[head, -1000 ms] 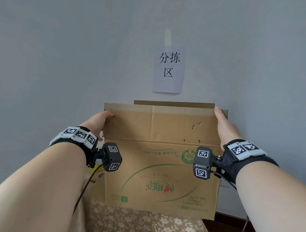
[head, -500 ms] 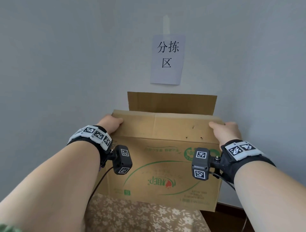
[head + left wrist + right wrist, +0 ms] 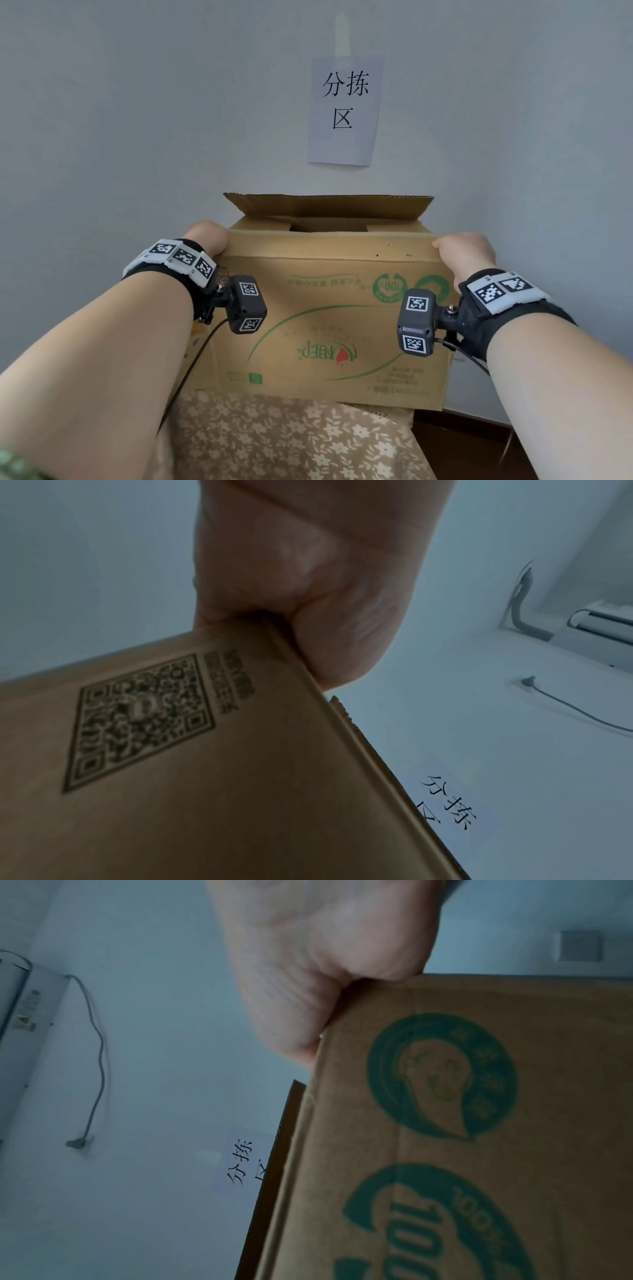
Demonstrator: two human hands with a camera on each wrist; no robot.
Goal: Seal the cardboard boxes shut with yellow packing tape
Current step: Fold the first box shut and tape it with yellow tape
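The fingers of both hands lie out of sight over the top of the cardboard box (image 3: 325,318), so how far they curl cannot be told from the head view; the wrist views show the left hand (image 3: 301,588) clamped onto the upper left corner edge, thumb mound against the card, and the right hand (image 3: 329,969) clamped likewise onto the upper right corner. Between them the near flap (image 3: 329,244) is folded inward, almost level, while the far flap (image 3: 329,205) stands up and leans back toward the wall, and a dark gap into the box shows between the two. The box sits on a floral cloth (image 3: 291,442) close to the wall, beneath a paper sign (image 3: 344,109). No yellow tape is in view. The step in hand looks like closing the flaps before taping. To do it well, press the near flap flat and square with even force from both corners, then bring the far flap down to meet it edge to edge, so the seam lies closed and level for the tape.
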